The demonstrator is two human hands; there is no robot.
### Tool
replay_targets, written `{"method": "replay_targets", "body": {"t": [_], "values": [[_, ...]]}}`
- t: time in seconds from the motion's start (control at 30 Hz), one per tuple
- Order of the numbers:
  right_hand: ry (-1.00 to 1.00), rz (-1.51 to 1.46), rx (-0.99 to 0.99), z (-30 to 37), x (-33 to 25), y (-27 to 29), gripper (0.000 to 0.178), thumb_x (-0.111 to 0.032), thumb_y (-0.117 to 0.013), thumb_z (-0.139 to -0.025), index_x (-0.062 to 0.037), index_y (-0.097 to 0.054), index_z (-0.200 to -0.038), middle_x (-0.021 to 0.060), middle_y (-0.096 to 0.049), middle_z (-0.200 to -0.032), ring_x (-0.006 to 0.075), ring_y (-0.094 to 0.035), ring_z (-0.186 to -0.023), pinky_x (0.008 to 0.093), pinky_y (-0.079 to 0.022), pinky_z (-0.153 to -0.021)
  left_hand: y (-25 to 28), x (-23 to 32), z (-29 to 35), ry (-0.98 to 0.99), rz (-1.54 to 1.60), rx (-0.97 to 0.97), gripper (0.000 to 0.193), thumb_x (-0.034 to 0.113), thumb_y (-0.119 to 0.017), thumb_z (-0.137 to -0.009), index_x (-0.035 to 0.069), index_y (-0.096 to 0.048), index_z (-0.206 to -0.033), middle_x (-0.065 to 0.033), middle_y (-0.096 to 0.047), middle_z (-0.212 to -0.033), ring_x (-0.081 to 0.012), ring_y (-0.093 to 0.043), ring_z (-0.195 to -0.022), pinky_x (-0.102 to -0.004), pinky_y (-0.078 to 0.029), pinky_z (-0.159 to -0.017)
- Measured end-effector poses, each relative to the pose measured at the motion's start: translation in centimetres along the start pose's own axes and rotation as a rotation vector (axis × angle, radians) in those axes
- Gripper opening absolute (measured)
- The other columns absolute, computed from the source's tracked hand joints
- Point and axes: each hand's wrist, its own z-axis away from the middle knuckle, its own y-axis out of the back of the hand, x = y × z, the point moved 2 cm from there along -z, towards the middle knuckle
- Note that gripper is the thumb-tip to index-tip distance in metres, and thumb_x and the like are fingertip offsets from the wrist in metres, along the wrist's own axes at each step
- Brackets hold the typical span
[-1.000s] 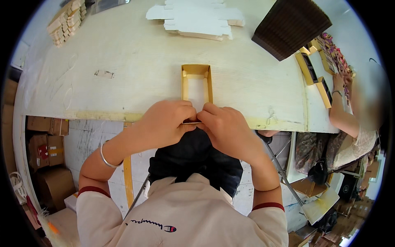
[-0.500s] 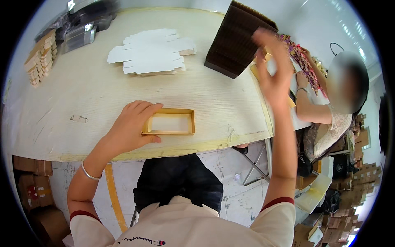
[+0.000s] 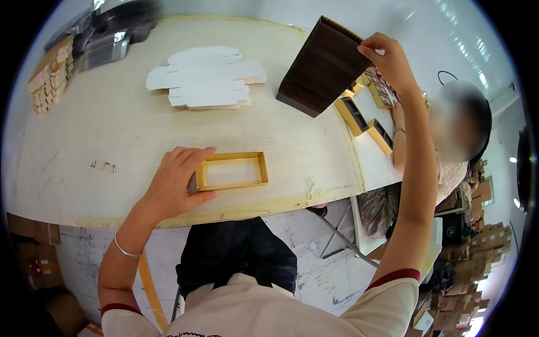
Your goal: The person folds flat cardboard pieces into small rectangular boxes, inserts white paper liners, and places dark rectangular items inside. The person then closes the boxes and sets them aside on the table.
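An open, shallow gold box (image 3: pixel 263 169) with a pale inside floor lies near the front edge of the table. My left hand (image 3: pixel 178 177) grips its left end, with the fingers at the far side and the thumb at the near side. At the back right stands a tall, ribbed dark brown stack (image 3: pixel 320 73), seemingly of nested thin inserts. My right hand (image 3: pixel 390 59) reaches up to the top right corner of this stack, thumb and fingers pinched at its edge. Whether a single piece is separated there, I cannot tell.
Flat white box blanks (image 3: pixel 208 78) lie piled mid-table. Folded card pieces (image 3: pixel 50 76) and clear plastic lids (image 3: pixel 105 53) sit far left. To the right, a co-worker's arm (image 3: pixel 399 132) is near gold boxes with dark inserts (image 3: pixel 352 116). Cartons (image 3: pixel 488 238) fill the right background.
My right hand has moved from a blurred reach in front of the stack to its top right corner, closing there. The left hand stays on the gold box.
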Motion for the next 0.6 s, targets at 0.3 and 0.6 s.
{"method": "replay_targets", "body": {"t": [0.3, 0.6], "values": [[-0.141, -0.387, -0.002, -0.8, 1.1, 1.1, 0.021, -0.02, -0.061, -0.092, 0.0011, -0.066, -0.091, 0.0057, -0.064, -0.076, 0.0108, -0.054, -0.07, 0.0279, -0.045, -0.067, -0.3, -0.2, 0.0, -0.032, -0.031, 0.038, 0.075, 0.023, -0.08, -0.067, 0.008, -0.048, -0.133, -0.0112, -0.057, -0.116, -0.0304, -0.049, -0.106, -0.0395, -0.036, -0.097], [-0.034, -0.571, 0.38, 5.0, -10.5, 0.1, 0.027, -0.027, -0.047, -0.101, -0.0025, -0.058, -0.096, -0.0028, -0.052, -0.081, 0.0068, -0.041, -0.073, 0.0211, -0.037, -0.068, -0.1, -0.4, 0.4, 0.013, 0.009, 0.014, 0.081, 0.026, -0.078, -0.07, 0.01, -0.04, -0.14, -0.0116, -0.056, -0.116, -0.0302, -0.049, -0.105, -0.0399, -0.037, -0.097]]}}
